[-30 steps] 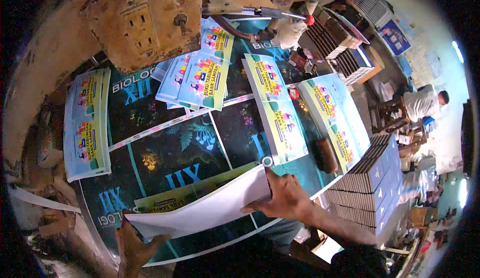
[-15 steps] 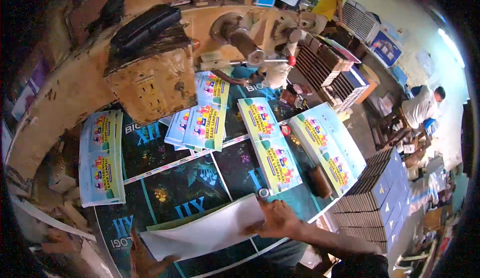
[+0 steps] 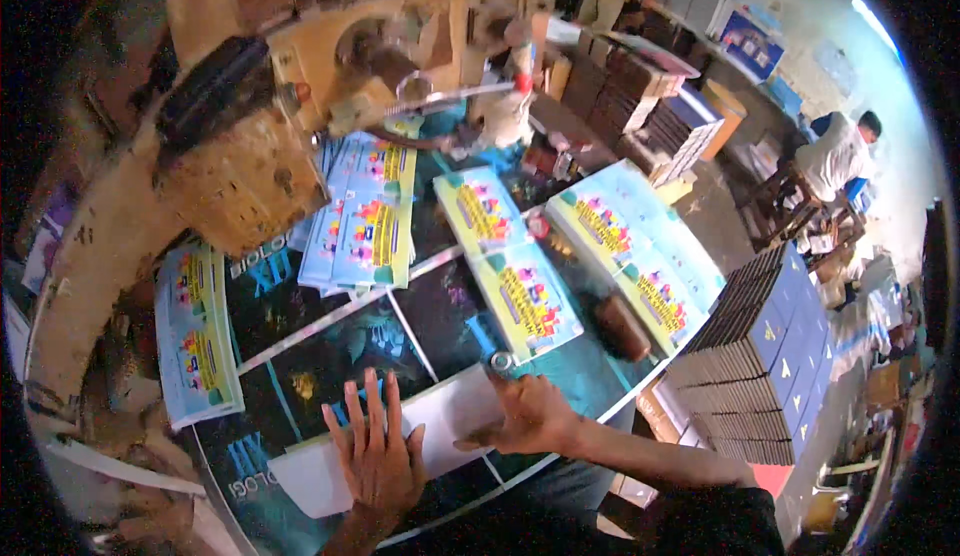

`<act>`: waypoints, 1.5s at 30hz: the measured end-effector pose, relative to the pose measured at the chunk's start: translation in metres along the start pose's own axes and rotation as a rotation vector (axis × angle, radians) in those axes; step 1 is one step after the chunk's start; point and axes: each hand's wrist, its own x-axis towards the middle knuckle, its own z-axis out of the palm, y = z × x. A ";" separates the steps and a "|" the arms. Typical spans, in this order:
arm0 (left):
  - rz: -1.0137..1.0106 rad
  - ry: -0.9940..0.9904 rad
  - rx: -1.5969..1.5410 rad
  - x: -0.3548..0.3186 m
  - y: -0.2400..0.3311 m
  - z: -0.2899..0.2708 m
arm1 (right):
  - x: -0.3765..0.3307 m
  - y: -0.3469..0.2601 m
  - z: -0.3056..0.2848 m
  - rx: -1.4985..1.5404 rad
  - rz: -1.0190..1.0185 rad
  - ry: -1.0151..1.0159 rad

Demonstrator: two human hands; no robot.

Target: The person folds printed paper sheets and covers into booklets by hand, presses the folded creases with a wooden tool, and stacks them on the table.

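Head view shows your left hand (image 3: pixel 383 461) laid over the white paper sheet (image 3: pixel 445 418), its fingers spread apart. Your right hand (image 3: pixel 535 418) is at the sheet's right end, thumb and forefinger apart; whether they pinch the paper, I cannot tell. The sheet lies on a dark printed poster (image 3: pixel 440 308), nearer you than the colourful printed covers (image 3: pixel 510 271).
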 end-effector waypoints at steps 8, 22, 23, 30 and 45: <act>0.008 0.025 -0.076 0.016 -0.007 0.025 | -0.002 -0.012 -0.023 -0.017 0.131 -0.079; 0.041 0.196 0.012 0.017 -0.017 0.064 | 0.026 -0.064 0.054 0.522 -0.721 0.459; 0.039 0.191 0.018 0.019 -0.015 0.067 | 0.026 -0.061 0.057 0.558 -0.727 0.461; 0.018 0.191 0.100 0.012 -0.020 0.064 | 0.035 -0.114 0.101 1.417 -0.671 0.574; 0.091 0.130 0.126 0.008 -0.012 0.054 | -0.012 -0.050 -0.001 0.590 -0.984 0.513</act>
